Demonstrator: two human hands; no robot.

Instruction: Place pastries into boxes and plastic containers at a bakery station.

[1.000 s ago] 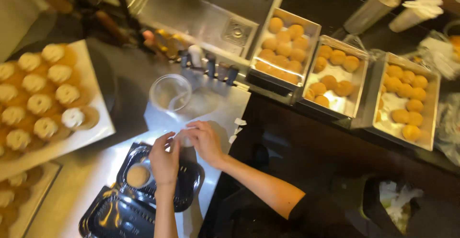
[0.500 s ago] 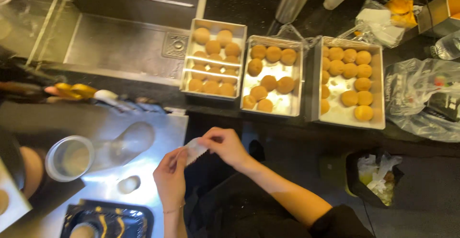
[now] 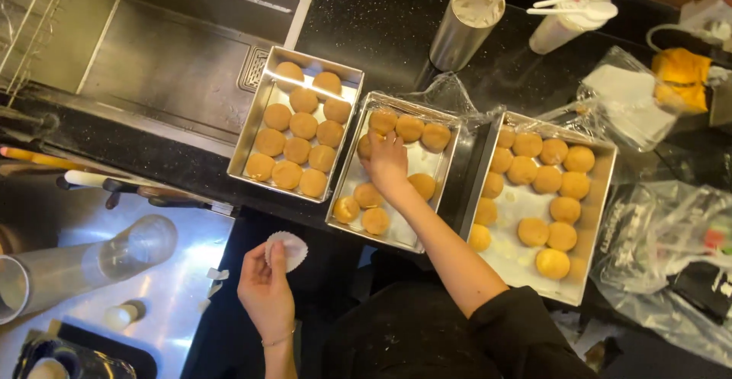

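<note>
The left hand (image 3: 266,293) is held low in the head view, over the dark gap beside a shiny steel worktop (image 3: 179,287). Its thumb and fingertips pinch a small white fluted paper cup (image 3: 287,248) by the near edge, so the cup stands out above the fingers, and the rest of the hand is loosely curled.

The right hand (image 3: 387,160) is stretched forward, arm fully extended, into the middle rectangular metal tray (image 3: 442,188) on the black speckled counter (image 3: 381,28). The palm faces down with the fingers bent over one of the round golden-brown pastry balls (image 3: 368,146) in the tray's upper left part. The fingers touch or cover it, but whether they have closed on it cannot be told. More balls of the same kind lie around the hand: three along the far edge of that tray and four nearer the person.

The paper cup is well apart from the reaching hand, down and to the left of the middle tray.

A left-hand metal tray (image 3: 252,131) full of the same balls sits just beside the middle one, and a right-hand metal tray (image 3: 591,226) lined with pale paper holds more. Beyond the trays stand a steel tumbler (image 3: 461,32) and a steel sink (image 3: 160,59). Crumpled clear plastic bags (image 3: 656,242) lie at the right.
</note>
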